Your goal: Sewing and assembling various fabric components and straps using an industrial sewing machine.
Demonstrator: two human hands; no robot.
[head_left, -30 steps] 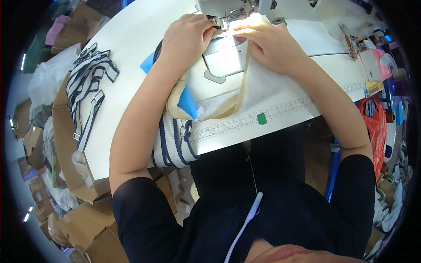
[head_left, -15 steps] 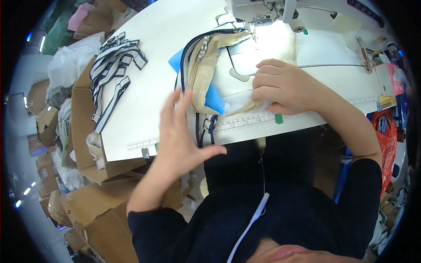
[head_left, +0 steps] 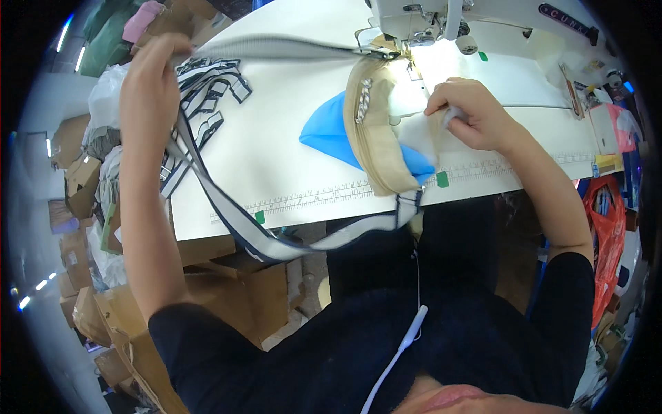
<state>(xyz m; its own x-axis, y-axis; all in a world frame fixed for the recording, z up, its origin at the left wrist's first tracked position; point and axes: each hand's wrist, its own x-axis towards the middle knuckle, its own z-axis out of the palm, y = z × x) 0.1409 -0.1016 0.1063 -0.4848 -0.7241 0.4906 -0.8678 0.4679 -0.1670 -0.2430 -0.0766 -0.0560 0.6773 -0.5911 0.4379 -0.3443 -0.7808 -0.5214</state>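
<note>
My left hand is raised at the far left, its fingers closed on a grey-and-white webbing strap with dark edges. One length runs taut to the sewing machine's needle area; another loops down past the table's front edge to the beige pouch. That pouch, with a zipper and blue fabric spreading from it, lies under and in front of the sewing machine. My right hand pinches the pouch's thin whitish fabric at its right side. The fingertips of my left hand are partly hidden.
A pile of similar straps lies on the left of the white table. Along its front edge runs a ruler strip with green tape pieces. Cardboard boxes stand at the lower left; a red bag hangs at the right.
My left hand has swung up and left, pulling the strap away from the pouch. The pouch has shifted right, showing more blue fabric. My right hand has moved slightly up and right with the fabric.
</note>
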